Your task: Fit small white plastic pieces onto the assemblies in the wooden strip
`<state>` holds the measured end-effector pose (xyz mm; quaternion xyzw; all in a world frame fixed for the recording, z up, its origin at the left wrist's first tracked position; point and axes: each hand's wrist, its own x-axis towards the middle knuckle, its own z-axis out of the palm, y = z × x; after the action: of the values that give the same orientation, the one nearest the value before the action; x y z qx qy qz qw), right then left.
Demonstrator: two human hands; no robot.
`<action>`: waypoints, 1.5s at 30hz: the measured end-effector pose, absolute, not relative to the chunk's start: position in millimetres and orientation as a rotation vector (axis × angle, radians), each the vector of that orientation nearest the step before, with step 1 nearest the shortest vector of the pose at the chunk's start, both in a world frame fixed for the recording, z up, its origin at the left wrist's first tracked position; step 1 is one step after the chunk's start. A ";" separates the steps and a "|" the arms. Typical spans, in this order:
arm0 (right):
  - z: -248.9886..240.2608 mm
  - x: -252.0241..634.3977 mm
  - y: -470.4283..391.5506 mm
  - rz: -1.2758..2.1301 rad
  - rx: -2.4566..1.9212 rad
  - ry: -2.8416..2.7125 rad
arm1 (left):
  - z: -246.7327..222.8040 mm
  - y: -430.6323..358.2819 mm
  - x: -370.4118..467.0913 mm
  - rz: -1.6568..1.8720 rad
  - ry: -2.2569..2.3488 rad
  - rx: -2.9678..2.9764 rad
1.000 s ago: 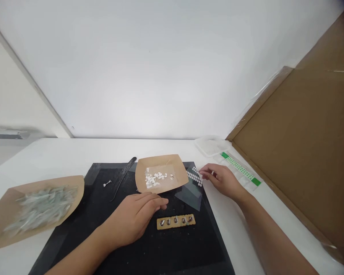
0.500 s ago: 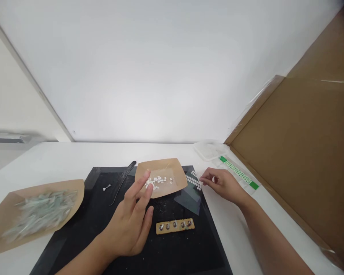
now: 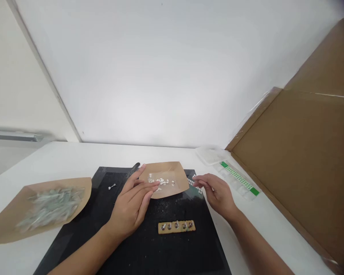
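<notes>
My left hand [image 3: 133,204] has its fingers stretched out over the left side of a brown paper tray [image 3: 181,172] holding small white pieces [image 3: 162,181]. Its fingertips are close to those pieces; nothing shows in its grasp. To the right of the tray, my right hand [image 3: 216,193] has thumb and fingers drawn together above a sheet of small white dots [image 3: 198,188], partly covering it. Whatever is between those fingertips is too small to make out. Nearer me, a tan strip [image 3: 176,227] carries several small metal parts in a row on the black mat [image 3: 172,254].
A larger paper tray [image 3: 10,206] at left holds many small clear packets [image 3: 51,206]. A small metal piece [image 3: 112,186] and a black-handled tool [image 3: 136,166] lie on the mat. At right are a green-and-white strip [image 3: 239,177], a clear lid [image 3: 208,154] and a cardboard wall [image 3: 298,152].
My left hand has lowered and flattened, its fingers now reaching over the paper tray. My right hand has shifted a little left over the dot sheet. The view has moved slightly.
</notes>
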<state>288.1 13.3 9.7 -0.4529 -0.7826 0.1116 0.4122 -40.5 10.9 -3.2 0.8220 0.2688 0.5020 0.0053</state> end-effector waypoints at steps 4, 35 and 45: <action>13.8 249.0 -10.2 0.443 -1.044 -1.964 | -1.5 1.9 -39.0 1.521 0.835 2.698; 19.2 317.9 28.0 0.515 -1.634 -1.876 | 5.4 -8.9 -38.6 1.148 0.845 2.869; 19.5 323.9 28.5 0.716 -1.649 -2.089 | 14.1 -10.3 -26.9 1.023 0.563 2.888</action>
<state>323.9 28.5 19.5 -0.5873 -0.7439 0.2551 0.1914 -26.9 -10.3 14.1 0.9270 0.1808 0.3282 0.0131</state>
